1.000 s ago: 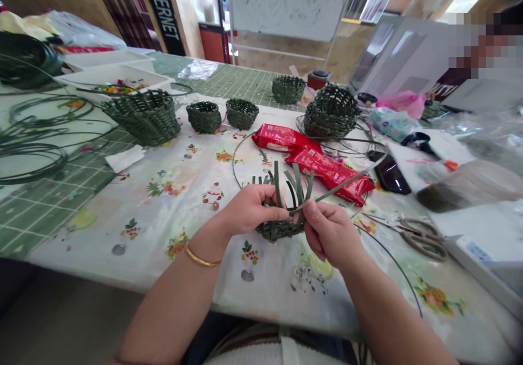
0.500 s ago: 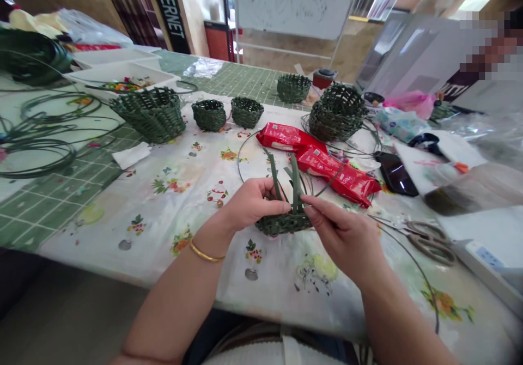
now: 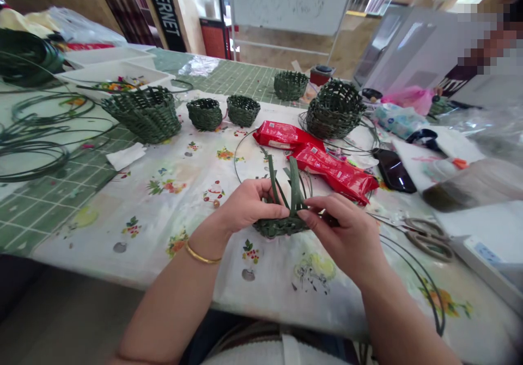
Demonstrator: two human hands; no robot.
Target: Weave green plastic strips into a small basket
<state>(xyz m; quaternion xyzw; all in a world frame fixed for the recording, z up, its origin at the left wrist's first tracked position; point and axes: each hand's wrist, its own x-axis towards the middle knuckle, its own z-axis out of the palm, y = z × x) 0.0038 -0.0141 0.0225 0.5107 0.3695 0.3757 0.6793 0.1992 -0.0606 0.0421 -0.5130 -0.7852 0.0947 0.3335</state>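
A small, partly woven dark green basket sits low on the table between my hands, with flat upright strips sticking up from its rim. My left hand grips the basket's left side, thumb along the near rim and fingers behind the strips. At the right side, my right hand pinches with thumb and fingertips close to the rim; a thin weaving strand seems to be there, mostly hidden by the fingers. A long thin cord loops over the table to the right of that hand.
Red packets lie just beyond the basket. Scissors and a phone are at the right. Finished woven baskets stand farther back, near white trays. Coiled cords lie at the left.
My right hand has moved slightly down and left, closer to the rim, its fingers more curled. The cord loop at the right has shifted. My left hand keeps its hold.
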